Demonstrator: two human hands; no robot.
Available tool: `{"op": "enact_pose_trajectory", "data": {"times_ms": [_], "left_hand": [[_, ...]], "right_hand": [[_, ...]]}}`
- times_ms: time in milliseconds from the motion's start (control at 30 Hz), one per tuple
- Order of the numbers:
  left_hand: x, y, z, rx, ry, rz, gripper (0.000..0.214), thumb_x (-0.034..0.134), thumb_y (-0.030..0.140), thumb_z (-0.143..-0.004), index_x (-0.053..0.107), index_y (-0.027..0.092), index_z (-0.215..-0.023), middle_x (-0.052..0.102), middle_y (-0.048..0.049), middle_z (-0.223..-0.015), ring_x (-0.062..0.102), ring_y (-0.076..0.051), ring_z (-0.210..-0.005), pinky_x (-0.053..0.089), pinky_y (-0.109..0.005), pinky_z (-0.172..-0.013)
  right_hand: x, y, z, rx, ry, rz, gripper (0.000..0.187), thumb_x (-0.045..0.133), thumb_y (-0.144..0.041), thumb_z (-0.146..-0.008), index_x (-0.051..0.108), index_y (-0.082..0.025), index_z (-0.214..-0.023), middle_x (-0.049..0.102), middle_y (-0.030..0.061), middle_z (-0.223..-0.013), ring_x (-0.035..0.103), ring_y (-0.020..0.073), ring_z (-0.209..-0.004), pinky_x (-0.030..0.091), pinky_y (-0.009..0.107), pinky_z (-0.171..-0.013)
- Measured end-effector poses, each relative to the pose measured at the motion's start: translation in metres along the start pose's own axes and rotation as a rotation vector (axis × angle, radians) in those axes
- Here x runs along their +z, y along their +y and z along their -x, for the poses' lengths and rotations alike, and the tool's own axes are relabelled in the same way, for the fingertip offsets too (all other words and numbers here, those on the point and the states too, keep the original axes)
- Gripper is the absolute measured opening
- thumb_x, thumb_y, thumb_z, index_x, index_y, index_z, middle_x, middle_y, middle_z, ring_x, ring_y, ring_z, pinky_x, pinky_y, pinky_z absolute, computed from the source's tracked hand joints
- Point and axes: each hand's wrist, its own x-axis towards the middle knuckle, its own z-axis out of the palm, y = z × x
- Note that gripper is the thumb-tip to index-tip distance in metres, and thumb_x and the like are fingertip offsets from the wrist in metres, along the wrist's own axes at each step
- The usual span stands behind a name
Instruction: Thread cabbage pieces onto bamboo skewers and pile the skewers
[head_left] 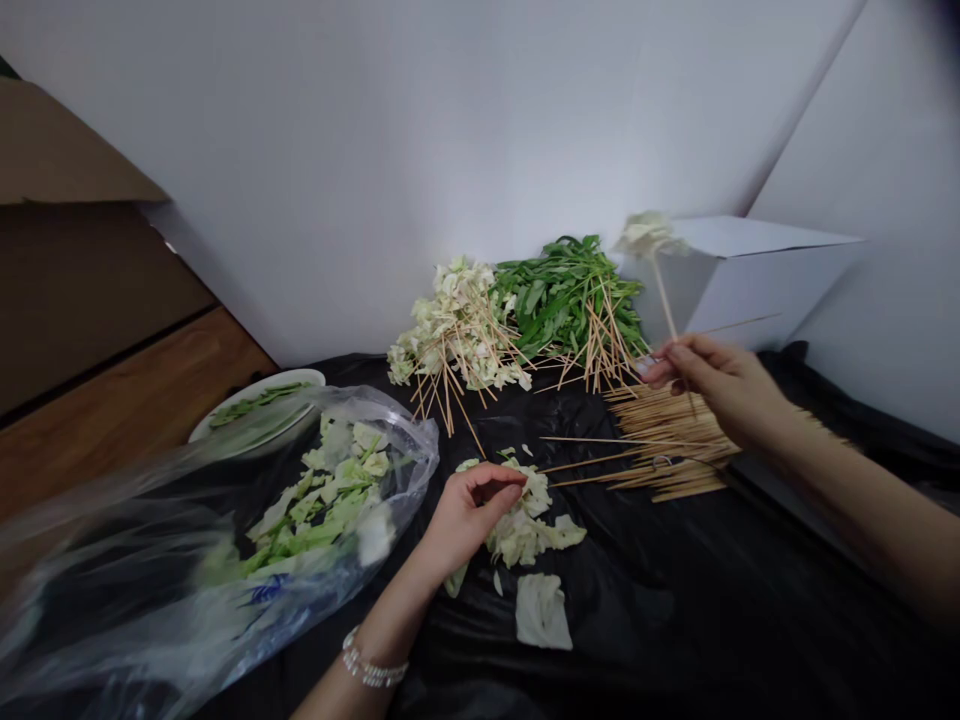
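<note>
My right hand (pixel 716 385) pinches a bamboo skewer (pixel 665 297) held upright, with pale cabbage pieces (pixel 649 233) threaded at its top. My left hand (pixel 469 515) rests with curled fingers on a small heap of loose cabbage pieces (pixel 534 530) on the black sheet (pixel 675 620); I cannot make out whether a piece is in its grip. A beaded bracelet (pixel 373 670) sits on that wrist. Under the right hand lies a pile of bare skewers (pixel 660 450).
At the back lie skewered cabbage (pixel 457 330) and skewered green leaves (pixel 570 300). A clear plastic bag of cabbage (pixel 315 500) is at the left, a white plate (pixel 259 400) behind it, a white box (pixel 742 275) at the right.
</note>
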Motion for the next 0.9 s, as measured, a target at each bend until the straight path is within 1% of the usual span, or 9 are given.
{"op": "enact_pose_trajectory", "data": {"times_ms": [133,200,267,367,467,567,633,733,900], "left_hand": [[0.000,-0.002,0.000,-0.005,0.017,-0.001,0.013,0.076,0.030,-0.074,0.079,0.021,-0.083,0.076,-0.0080,-0.083,0.068,-0.020,-0.075,0.052,-0.028,-0.071],[0.000,-0.002,-0.001,-0.005,0.021,-0.013,0.013,0.076,0.030,-0.075,0.079,0.021,-0.082,0.076,-0.0082,-0.083,0.068,-0.020,-0.075,0.052,-0.029,-0.072],[0.000,-0.002,-0.001,-0.014,0.020,-0.023,0.013,0.076,0.030,-0.075,0.079,0.020,-0.082,0.076,-0.0083,-0.083,0.068,-0.020,-0.075,0.051,-0.029,-0.072],[0.000,0.000,0.000,-0.028,0.013,-0.026,0.014,0.076,0.032,-0.075,0.079,0.021,-0.082,0.076,-0.0080,-0.084,0.067,-0.020,-0.075,0.051,-0.029,-0.071],[-0.002,0.001,0.000,-0.023,0.008,-0.022,0.014,0.075,0.033,-0.075,0.079,0.021,-0.083,0.076,-0.0073,-0.083,0.067,-0.019,-0.074,0.051,-0.029,-0.071],[-0.003,0.002,0.000,-0.019,0.019,-0.016,0.015,0.076,0.032,-0.075,0.079,0.020,-0.083,0.076,-0.0075,-0.084,0.067,-0.019,-0.075,0.051,-0.028,-0.071],[-0.003,0.001,0.000,-0.025,0.018,-0.004,0.015,0.076,0.031,-0.075,0.079,0.019,-0.084,0.076,-0.0081,-0.085,0.068,-0.019,-0.076,0.051,-0.028,-0.072],[-0.003,0.000,-0.001,-0.035,0.002,0.012,0.015,0.076,0.030,-0.075,0.079,0.018,-0.085,0.076,-0.0085,-0.085,0.068,-0.019,-0.076,0.051,-0.028,-0.073],[-0.003,-0.001,-0.002,-0.028,0.019,0.017,0.015,0.077,0.030,-0.075,0.079,0.018,-0.084,0.076,-0.0079,-0.082,0.066,-0.017,-0.073,0.051,-0.026,-0.069]], "right_hand": [[0.049,0.000,-0.017,0.021,-0.185,-0.049,0.029,0.049,-0.053,-0.092,0.052,-0.024,-0.087,0.066,0.0008,-0.066,0.057,0.0131,-0.050,0.039,0.025,-0.045],[0.082,-0.003,-0.034,0.029,-0.207,-0.063,0.025,0.042,-0.046,-0.096,0.049,-0.024,-0.088,0.062,-0.0012,-0.064,0.053,0.0113,-0.045,0.037,0.023,-0.042],[0.114,-0.007,-0.060,-0.013,-0.173,0.071,0.025,0.033,-0.041,-0.100,0.048,-0.023,-0.092,0.062,-0.0003,-0.066,0.052,0.0108,-0.044,0.037,0.023,-0.042],[0.155,-0.013,-0.104,-0.081,-0.153,0.250,0.026,0.035,-0.039,-0.100,0.052,-0.020,-0.107,0.066,0.0041,-0.077,0.058,0.0131,-0.053,0.046,0.026,-0.052],[0.180,-0.012,-0.138,-0.133,-0.143,0.345,0.033,0.035,-0.025,-0.099,0.048,-0.015,-0.127,0.068,0.0099,-0.093,0.065,0.0183,-0.071,0.050,0.032,-0.068],[0.190,-0.004,-0.149,-0.212,-0.170,0.474,0.038,0.047,-0.011,-0.088,0.053,-0.008,-0.126,0.066,0.0166,-0.107,0.063,0.0263,-0.098,0.047,0.037,-0.086],[0.190,0.001,-0.149,-0.251,-0.203,0.554,0.037,0.051,-0.005,-0.081,0.059,-0.006,-0.117,0.065,0.0190,-0.109,0.059,0.0295,-0.106,0.044,0.039,-0.091],[0.183,0.004,-0.145,-0.295,-0.235,0.643,0.036,0.051,-0.002,-0.078,0.062,-0.006,-0.113,0.063,0.0189,-0.109,0.058,0.0293,-0.106,0.044,0.039,-0.092],[0.157,-0.005,-0.133,-0.352,-0.248,0.722,0.034,0.049,-0.007,-0.084,0.062,-0.010,-0.115,0.059,0.0171,-0.114,0.058,0.0278,-0.103,0.044,0.042,-0.091]]}}
